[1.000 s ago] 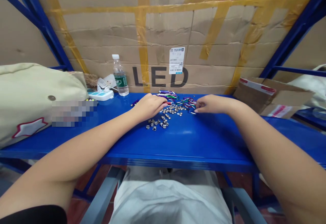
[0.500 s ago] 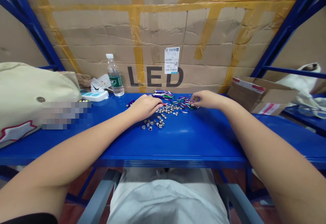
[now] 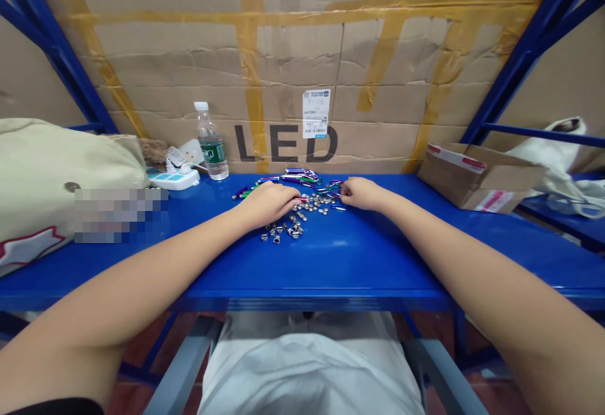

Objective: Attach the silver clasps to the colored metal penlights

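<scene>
Both my arms reach over a blue metal table (image 3: 340, 264). My left hand (image 3: 267, 203) is curled, its fingertips pinching a small red-tipped piece among silver round parts (image 3: 314, 201). A smaller heap of silver clips (image 3: 282, 231) lies just in front of it. My right hand (image 3: 360, 192) is closed at the edge of a pile of coloured metal tubes (image 3: 302, 177), in purple, green and blue. Its fingers are pressed together on something too small to name.
A water bottle (image 3: 210, 143) and a white power strip (image 3: 174, 178) stand at the back left. A cream canvas bag (image 3: 51, 176) fills the left end. An open cardboard box (image 3: 477, 176) sits at the right. A taped cardboard wall marked LED (image 3: 286, 144) closes the back.
My right hand has drawn left and nearer along the coloured pile. My left hand stays on the silver parts. The view has shifted slightly.
</scene>
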A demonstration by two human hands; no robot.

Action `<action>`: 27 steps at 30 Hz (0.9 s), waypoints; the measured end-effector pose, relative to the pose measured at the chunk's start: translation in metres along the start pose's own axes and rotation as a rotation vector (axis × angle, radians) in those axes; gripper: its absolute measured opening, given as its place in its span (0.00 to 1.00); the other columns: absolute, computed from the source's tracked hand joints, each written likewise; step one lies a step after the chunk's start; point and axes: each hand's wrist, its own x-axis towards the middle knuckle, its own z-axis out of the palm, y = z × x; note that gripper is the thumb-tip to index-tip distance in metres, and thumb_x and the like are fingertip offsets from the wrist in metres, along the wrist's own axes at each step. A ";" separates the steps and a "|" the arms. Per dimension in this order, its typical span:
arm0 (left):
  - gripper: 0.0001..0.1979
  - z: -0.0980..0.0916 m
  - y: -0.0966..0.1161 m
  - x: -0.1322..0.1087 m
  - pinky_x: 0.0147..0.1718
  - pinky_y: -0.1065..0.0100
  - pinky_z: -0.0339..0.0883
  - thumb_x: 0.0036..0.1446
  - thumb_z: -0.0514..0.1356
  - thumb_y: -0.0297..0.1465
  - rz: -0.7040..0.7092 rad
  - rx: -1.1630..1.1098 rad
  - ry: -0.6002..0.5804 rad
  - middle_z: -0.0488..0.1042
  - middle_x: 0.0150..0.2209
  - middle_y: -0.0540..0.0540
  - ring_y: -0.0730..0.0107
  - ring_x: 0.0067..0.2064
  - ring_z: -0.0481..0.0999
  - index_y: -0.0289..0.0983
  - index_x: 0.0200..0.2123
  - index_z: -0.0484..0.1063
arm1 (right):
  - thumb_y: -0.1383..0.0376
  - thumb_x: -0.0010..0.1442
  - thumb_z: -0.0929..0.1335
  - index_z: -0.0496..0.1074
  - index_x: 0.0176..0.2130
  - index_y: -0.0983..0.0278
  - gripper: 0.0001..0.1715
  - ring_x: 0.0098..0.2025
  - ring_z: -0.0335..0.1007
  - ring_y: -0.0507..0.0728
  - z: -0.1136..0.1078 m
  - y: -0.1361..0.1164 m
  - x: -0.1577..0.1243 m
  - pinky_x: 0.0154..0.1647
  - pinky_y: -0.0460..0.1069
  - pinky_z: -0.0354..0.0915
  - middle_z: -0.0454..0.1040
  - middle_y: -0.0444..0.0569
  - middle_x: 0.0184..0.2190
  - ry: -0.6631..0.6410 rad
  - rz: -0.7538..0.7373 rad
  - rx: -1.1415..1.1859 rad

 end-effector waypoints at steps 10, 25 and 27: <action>0.16 -0.003 0.006 -0.001 0.47 0.62 0.66 0.67 0.46 0.35 -0.052 -0.141 0.037 0.75 0.45 0.41 0.62 0.47 0.74 0.34 0.49 0.69 | 0.62 0.57 0.66 0.74 0.33 0.65 0.10 0.34 0.69 0.56 -0.014 -0.005 -0.008 0.34 0.47 0.60 0.76 0.53 0.35 0.048 -0.034 0.061; 0.10 -0.006 0.014 0.002 0.34 0.68 0.62 0.59 0.57 0.36 -0.197 -0.436 0.139 0.75 0.32 0.47 0.68 0.34 0.72 0.36 0.36 0.73 | 0.59 0.61 0.63 0.71 0.36 0.65 0.13 0.31 0.69 0.53 -0.028 -0.065 -0.033 0.34 0.47 0.60 0.76 0.47 0.30 0.141 -0.287 0.586; 0.09 -0.005 0.015 0.003 0.32 0.69 0.59 0.57 0.56 0.33 -0.209 -0.482 0.138 0.72 0.28 0.49 0.70 0.32 0.69 0.35 0.30 0.72 | 0.60 0.61 0.63 0.70 0.36 0.65 0.11 0.32 0.69 0.52 -0.027 -0.073 -0.034 0.34 0.47 0.60 0.76 0.47 0.30 0.139 -0.333 0.585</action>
